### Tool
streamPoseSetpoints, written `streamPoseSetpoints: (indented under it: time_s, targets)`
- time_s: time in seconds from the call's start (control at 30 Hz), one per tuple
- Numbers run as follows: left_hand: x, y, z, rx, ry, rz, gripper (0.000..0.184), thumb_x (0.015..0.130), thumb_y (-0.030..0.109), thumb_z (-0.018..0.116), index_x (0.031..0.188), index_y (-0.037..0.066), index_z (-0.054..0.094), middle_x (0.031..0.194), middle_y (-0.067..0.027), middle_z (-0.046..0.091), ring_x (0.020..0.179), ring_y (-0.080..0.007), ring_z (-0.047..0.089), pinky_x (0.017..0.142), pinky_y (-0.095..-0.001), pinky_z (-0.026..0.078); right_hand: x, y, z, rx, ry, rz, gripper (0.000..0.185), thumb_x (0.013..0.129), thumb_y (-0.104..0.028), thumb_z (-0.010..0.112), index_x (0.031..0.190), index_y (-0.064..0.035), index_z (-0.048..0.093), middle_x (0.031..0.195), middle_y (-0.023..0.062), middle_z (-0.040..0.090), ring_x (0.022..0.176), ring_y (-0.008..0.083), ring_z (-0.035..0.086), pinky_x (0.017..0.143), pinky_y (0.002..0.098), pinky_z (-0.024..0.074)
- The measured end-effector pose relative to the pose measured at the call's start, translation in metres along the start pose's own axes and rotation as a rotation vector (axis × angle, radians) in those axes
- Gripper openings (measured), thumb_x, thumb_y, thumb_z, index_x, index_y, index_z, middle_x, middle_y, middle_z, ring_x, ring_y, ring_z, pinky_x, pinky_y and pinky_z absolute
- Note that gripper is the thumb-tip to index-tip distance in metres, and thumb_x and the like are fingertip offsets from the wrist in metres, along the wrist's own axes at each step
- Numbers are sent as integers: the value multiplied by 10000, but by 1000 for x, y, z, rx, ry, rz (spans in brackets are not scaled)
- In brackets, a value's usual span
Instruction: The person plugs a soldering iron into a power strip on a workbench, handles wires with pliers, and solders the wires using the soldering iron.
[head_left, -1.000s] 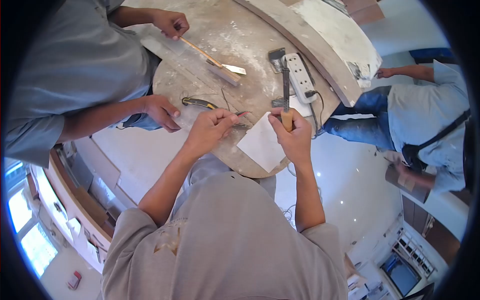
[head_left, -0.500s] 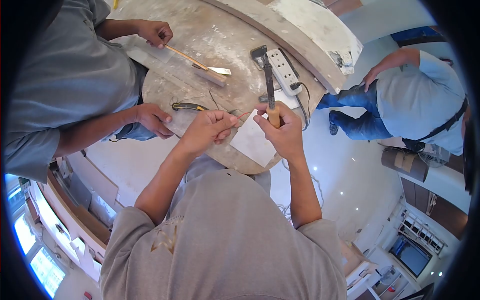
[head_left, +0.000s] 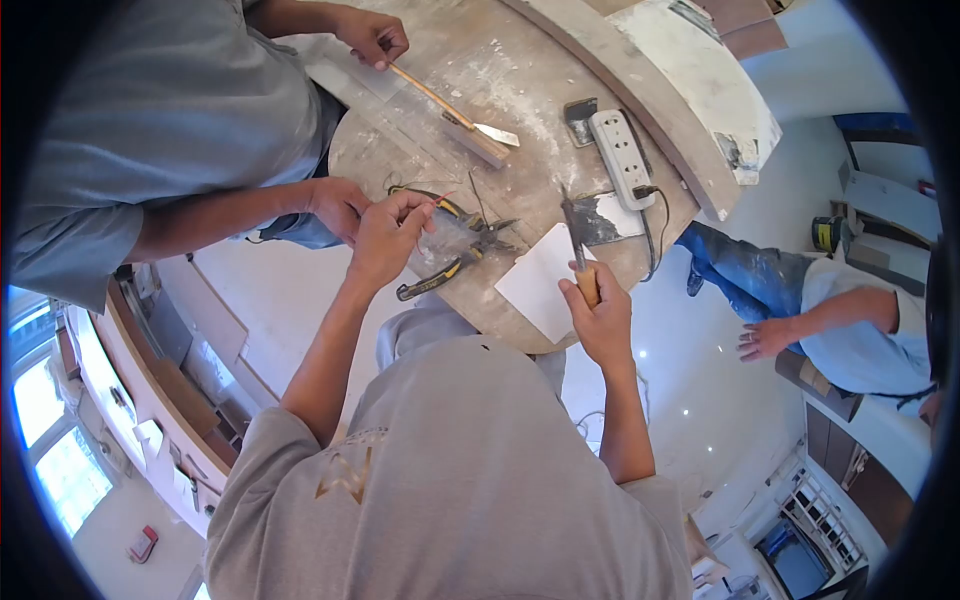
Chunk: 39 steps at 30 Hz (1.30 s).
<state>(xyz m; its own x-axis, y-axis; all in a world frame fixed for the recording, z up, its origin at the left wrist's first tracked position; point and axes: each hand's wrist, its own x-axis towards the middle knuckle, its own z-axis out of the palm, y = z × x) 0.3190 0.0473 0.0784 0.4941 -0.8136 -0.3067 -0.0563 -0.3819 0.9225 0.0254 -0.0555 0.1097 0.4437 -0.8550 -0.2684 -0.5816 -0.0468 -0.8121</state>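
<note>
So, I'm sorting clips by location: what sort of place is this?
Probably a workshop, or a room being fitted out: the worktable is dusty and stained, pliers lie on it, and the right hand grips a wooden-handled tool.

The tabletop (head_left: pixel 532 185) is brown and worn, with a curved near edge and white dust smeared across it. Toward the right lies a white power strip (head_left: pixel 622 160), a black plug (head_left: pixel 645 194) in its near end and a dark flat piece (head_left: pixel 580 120) just beside its far end. Nearer is a white sheet of paper (head_left: pixel 540 285), close to the rim. Yellow-and-black pliers (head_left: pixel 482 240) — handles spread, one jutting past the edge — lie left of the paper, with a wooden strip (head_left: pixel 488 152) beyond them
</note>
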Motion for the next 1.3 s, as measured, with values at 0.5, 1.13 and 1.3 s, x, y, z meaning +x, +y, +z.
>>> streamPoseSetpoints:
  time_s: [0.5,1.13,1.3]
  targets:
    - [45,-11,-6,601,91,471,141,928,104,664,1004,-9,702,939,-138,685,889,-302,646,812,-383,513,39,-8,47,155,-17,-56,189,902,-154,753,992,-12,667,711,74,618,631,146,539,621,306,460]
    - [-7,65,20,304,-177,226,150,1049,122,556,1109,-1,617,877,-77,668,753,-157,618,727,-285,500,5,31,-9,117,118,68,233,913,-177,751,1054,-7,680,819,121,680,715,152,613,689,305,501]
    - [-31,14,91,-248,-453,-267,165,1055,170,582,1040,11,624,829,-28,658,688,-95,602,639,-240,489,-16,51,-8,311,61,173,213,906,-129,751,1071,-13,681,815,44,672,703,109,592,665,269,486]
